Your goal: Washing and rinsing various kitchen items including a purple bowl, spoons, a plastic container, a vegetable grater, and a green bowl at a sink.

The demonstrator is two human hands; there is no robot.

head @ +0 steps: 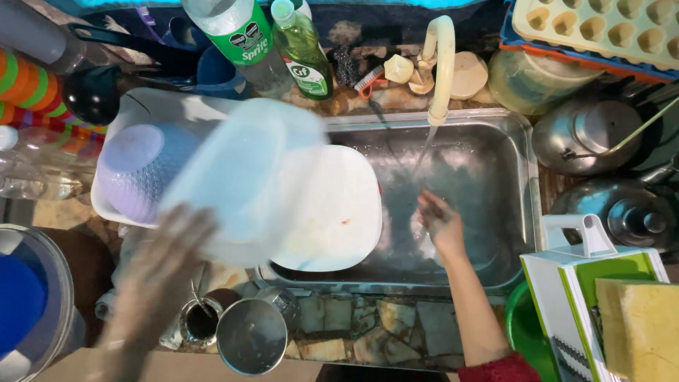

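My left hand (pixel 166 258) grips a pale blue translucent plastic container (pixel 233 177) by its near edge and holds it up, blurred, over the left side of the steel sink (pixel 523 184). My right hand (pixel 440 221) is in the sink with fingers apart, under the thin stream of water running from the white faucet (pixel 440 64). A white square plate (pixel 339 212) with a small red speck lies in the sink's left half, partly under the container.
A white drying tray (pixel 152 106) at left holds an upturned lilac bowl (pixel 138 170). Bottles, a brush and sponges stand behind the sink. Steel pots sit at right, a green-and-white box grater (pixel 590 283) and yellow sponge (pixel 640 322) at front right, metal cups (pixel 251 336) at front.
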